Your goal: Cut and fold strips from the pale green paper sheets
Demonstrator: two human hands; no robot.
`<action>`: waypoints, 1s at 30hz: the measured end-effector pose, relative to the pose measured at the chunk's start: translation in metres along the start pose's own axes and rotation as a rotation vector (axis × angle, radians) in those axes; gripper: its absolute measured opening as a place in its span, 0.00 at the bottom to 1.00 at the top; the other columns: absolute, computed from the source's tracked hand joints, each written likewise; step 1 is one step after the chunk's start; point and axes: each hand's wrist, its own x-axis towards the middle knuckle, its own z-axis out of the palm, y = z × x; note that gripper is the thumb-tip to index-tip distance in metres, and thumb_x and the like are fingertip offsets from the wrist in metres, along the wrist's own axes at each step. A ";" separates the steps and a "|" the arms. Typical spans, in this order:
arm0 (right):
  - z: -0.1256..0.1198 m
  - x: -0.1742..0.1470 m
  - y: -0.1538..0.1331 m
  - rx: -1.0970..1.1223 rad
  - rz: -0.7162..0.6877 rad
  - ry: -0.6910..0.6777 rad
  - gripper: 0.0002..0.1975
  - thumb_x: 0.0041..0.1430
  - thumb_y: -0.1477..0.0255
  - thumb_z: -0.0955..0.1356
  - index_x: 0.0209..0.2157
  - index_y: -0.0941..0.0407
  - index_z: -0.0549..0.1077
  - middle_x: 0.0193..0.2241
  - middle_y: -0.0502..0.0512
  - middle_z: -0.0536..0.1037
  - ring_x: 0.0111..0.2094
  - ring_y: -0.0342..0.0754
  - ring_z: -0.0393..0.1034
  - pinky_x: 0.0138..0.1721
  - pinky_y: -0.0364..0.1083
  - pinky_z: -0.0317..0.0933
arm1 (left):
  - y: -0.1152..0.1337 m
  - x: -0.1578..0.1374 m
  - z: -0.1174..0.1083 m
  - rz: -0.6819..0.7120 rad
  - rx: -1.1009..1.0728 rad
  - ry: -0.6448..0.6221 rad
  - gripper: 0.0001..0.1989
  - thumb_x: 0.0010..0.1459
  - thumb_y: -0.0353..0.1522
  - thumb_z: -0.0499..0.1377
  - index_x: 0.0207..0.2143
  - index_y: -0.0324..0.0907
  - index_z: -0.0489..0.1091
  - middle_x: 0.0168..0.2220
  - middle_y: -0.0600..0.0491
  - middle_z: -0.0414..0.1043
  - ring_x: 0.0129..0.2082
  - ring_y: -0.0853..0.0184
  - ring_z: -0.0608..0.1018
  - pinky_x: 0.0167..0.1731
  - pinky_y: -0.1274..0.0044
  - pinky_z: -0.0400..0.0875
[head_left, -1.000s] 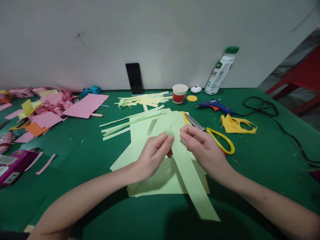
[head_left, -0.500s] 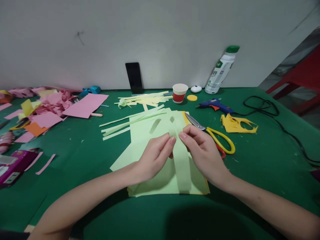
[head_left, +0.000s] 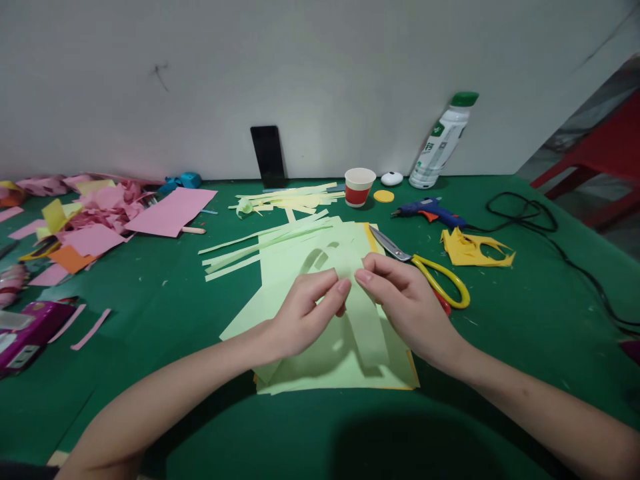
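Note:
Between my two hands is a pale green paper strip (head_left: 366, 327), whose wide tail hangs down over the stacked sheets. My left hand (head_left: 311, 308) is closed on the strip's edge, thumb against fingers. On the other side my right hand (head_left: 404, 301) pinches it, thumb and forefinger together. Both fingertips are only a little apart. Under the hands lie pale green paper sheets (head_left: 305, 370) with yellow edges showing. Yellow-handled scissors (head_left: 443, 270) rest beside my right hand, partly hidden by it.
Cut green strips (head_left: 250, 250) lie left of the sheets. Farther back stand a paper cup (head_left: 359, 188), a phone (head_left: 269, 157) and a bottle (head_left: 440, 147). A glue gun (head_left: 431, 212) with a cord and a yellow scrap (head_left: 477, 250) are at right; pink paper (head_left: 173, 210) is at left.
The green strip has shifted and curved: its lower tail swings slightly right and a loop shows above my left hand. My hands stay nearly in place.

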 end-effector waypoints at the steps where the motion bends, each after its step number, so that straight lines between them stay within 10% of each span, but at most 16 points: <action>1: 0.000 -0.001 0.000 0.003 0.000 -0.010 0.15 0.55 0.72 0.60 0.17 0.55 0.53 0.15 0.43 0.50 0.17 0.38 0.44 0.17 0.40 0.43 | 0.001 0.000 0.000 -0.011 -0.005 -0.005 0.17 0.60 0.31 0.44 0.18 0.40 0.56 0.17 0.59 0.57 0.18 0.75 0.61 0.21 0.80 0.56; 30: 0.003 -0.004 0.004 0.025 -0.004 0.036 0.17 0.58 0.70 0.59 0.18 0.55 0.52 0.16 0.43 0.49 0.18 0.38 0.44 0.17 0.39 0.44 | 0.003 -0.001 0.004 -0.026 -0.036 0.065 0.17 0.59 0.30 0.47 0.16 0.40 0.55 0.15 0.60 0.54 0.17 0.76 0.61 0.20 0.81 0.57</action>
